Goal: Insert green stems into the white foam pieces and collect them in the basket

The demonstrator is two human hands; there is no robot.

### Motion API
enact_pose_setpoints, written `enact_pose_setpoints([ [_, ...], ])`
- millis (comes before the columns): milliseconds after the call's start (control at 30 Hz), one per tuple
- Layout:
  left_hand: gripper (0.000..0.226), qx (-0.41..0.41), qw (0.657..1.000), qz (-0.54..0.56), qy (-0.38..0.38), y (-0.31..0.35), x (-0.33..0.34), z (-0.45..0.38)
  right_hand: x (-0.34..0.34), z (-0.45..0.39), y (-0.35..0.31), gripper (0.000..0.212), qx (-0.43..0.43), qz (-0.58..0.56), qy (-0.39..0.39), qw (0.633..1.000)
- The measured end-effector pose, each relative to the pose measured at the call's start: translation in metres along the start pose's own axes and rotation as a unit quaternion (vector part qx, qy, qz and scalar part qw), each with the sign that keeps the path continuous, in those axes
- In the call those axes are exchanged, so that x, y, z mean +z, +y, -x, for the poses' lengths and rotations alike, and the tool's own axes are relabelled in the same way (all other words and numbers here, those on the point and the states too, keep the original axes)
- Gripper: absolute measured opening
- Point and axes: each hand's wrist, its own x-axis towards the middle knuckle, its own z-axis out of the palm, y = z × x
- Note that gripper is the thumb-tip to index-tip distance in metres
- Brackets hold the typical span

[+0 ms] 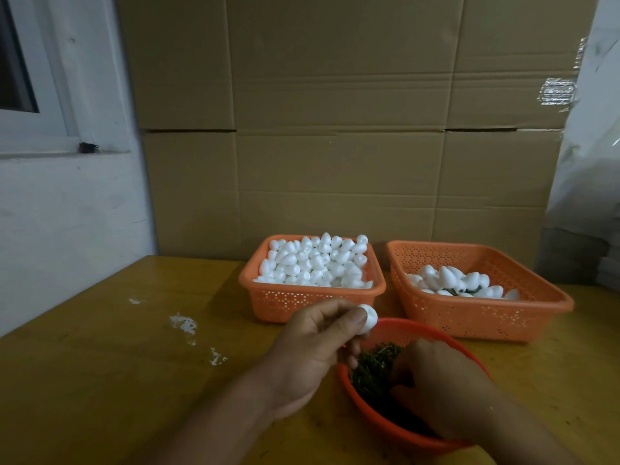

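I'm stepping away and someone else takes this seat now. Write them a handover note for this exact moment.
Left hand: pinches one white foam piece, no stem in it yet.
Right hand: down in the round red bowl of green stems; whether it grips a stem is hidden.
Left orange basket: heaped with plain foam pieces.
Right orange basket: a small pile of finished pieces, some green showing.
Done: that small pile.
Left: stem the held piece, drop it in the right basket, then work through the left basket.
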Motion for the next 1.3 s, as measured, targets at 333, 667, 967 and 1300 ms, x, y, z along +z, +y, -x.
enact_pose_setpoints([
  [333, 0.017, -0.033, 0.996, 0.083, 0.018, 0.000, -0.005, -0.003, 0.000, 0.002, 0.004, 0.009, 0.006, -0.028, 0.067, 0.997],
  [667, 0.039, -0.066, 0.988, 0.134, 0.039, -0.002, -0.011, -0.005, -0.010, 0.008, -0.002, 0.017, -0.034, -0.276, 0.234, 0.932],
  [967, 0.028, -0.048, 0.990, 0.124, 0.051, -0.003, -0.010, -0.007, -0.016, 0.017, -0.018, 0.014, -0.134, -0.487, 0.241, 0.828],
  [1300, 0.032, -0.032, 0.995, 0.089, 0.044, -0.002, -0.007, -0.005, -0.008, 0.018, -0.022, 0.021, -0.183, -0.387, 0.296, 0.854],
])
